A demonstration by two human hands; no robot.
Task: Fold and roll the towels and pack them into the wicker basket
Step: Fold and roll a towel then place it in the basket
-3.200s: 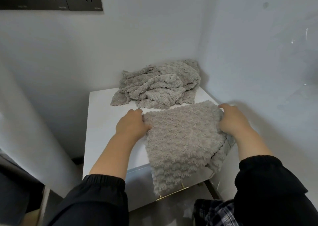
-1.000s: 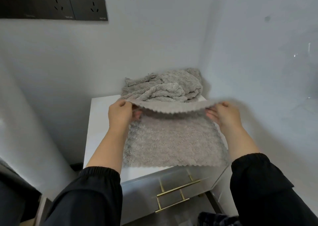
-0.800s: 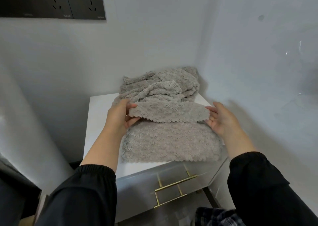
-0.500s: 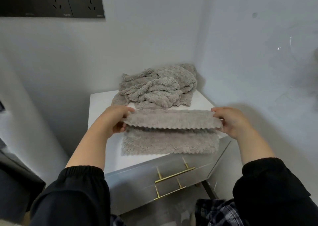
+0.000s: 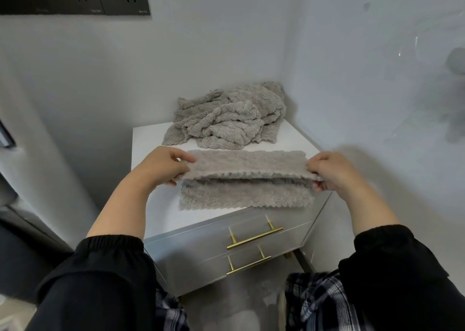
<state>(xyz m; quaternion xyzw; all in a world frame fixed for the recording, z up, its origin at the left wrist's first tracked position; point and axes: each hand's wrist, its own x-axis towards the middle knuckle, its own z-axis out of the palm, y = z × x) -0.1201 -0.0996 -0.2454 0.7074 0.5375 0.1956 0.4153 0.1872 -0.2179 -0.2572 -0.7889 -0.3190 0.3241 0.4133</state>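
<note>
The white worktop [image 5: 147, 140] is smooth and hard, the flat top of a grey drawer cabinet set into a corner. At its 12 o'clock side lies the heap of unfolded towels [image 5: 231, 121], crumpled, grey-beige and deep-piled. Nearer me, at 6 o'clock, is the towel [image 5: 247, 164] I am folding. It is a long strip with scalloped hems, its lower layer flat on the worktop and its upper flap lifted and stretched between my hands. I judge it light, limp and plush, not slippery. It would sag unless held taut, so the end corners are the places to grip. My left hand [image 5: 163, 165] pinches the flap's 9 o'clock end and my right hand [image 5: 332, 170] pinches its 3 o'clock end. Two slim brass drawer pulls [image 5: 254, 236] sit below. The wicker basket is out of view.
</note>
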